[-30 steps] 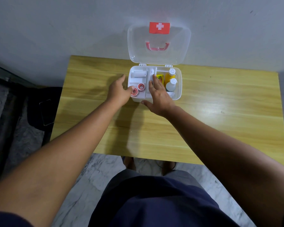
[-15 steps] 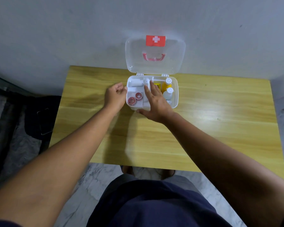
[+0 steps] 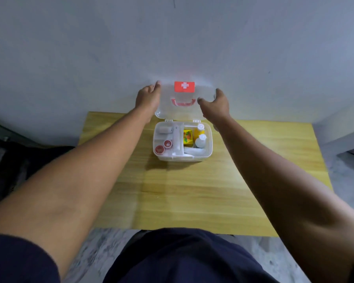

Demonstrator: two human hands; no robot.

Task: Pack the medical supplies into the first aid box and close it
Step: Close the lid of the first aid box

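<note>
The white first aid box [image 3: 182, 158] sits on the wooden table [image 3: 192, 190] near its far edge, with its clear lid [image 3: 204, 92] standing upright against the wall. The lid carries a red cross label [image 3: 184, 87] and a pink handle [image 3: 183, 103]. Inside lie a white roll [image 3: 165, 130], two red-centred tape rolls [image 3: 159, 149], a yellow carton [image 3: 188, 136] and two white-capped bottles [image 3: 200, 140]. My left hand [image 3: 148, 98] grips the lid's upper left edge. My right hand [image 3: 215, 103] grips its right edge, thumb on the front.
The grey wall rises directly behind the lid. Dark items [image 3: 12, 160] lie on the floor left of the table. A pale ledge [image 3: 345, 127] stands to the right. My dark shorts [image 3: 182, 258] fill the bottom of the view.
Both hands have left the box's base and risen to the upright lid, one at each side. The camera has tilted up, so the box sits lower in view.
</note>
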